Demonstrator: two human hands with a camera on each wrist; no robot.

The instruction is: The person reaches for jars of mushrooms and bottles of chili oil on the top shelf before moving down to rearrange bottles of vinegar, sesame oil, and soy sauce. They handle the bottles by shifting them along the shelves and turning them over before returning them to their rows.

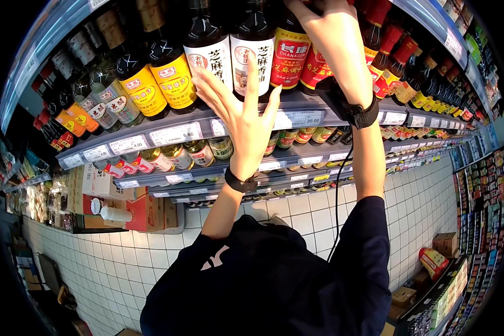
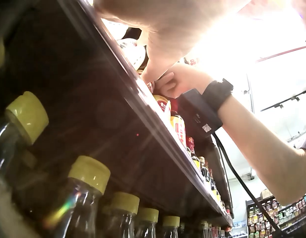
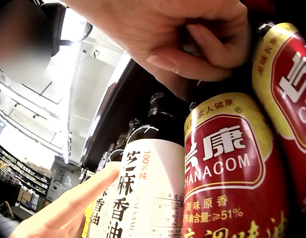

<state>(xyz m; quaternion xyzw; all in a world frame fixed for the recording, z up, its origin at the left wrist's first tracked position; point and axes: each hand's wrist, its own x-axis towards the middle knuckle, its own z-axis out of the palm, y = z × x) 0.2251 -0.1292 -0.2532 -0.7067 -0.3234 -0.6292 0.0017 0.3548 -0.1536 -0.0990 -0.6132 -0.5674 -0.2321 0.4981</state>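
Observation:
A dark bottle with a red and yellow label (image 1: 290,56) stands at the shelf front. My right hand (image 1: 337,42) is at its top; in the right wrist view, the fingers (image 3: 205,57) curl round the neck, which they mostly hide. Left of it stand two dark sesame oil bottles with white labels (image 1: 253,70). My left hand (image 1: 245,123) is spread in front of them, fingers straight. One of its fingertips overlaps a white label (image 3: 155,183) in the right wrist view. Another red-labelled bottle (image 3: 289,84) stands close on the right.
Yellow-labelled bottles (image 1: 173,81) line the shelf to the left, and smaller red-capped bottles (image 1: 392,70) to the right. Price tags (image 1: 176,134) run along the shelf edge (image 1: 341,115). Lower shelves hold yellow-capped bottles (image 2: 88,173). Cartons (image 1: 103,182) stand at lower left on the tiled floor (image 1: 145,249).

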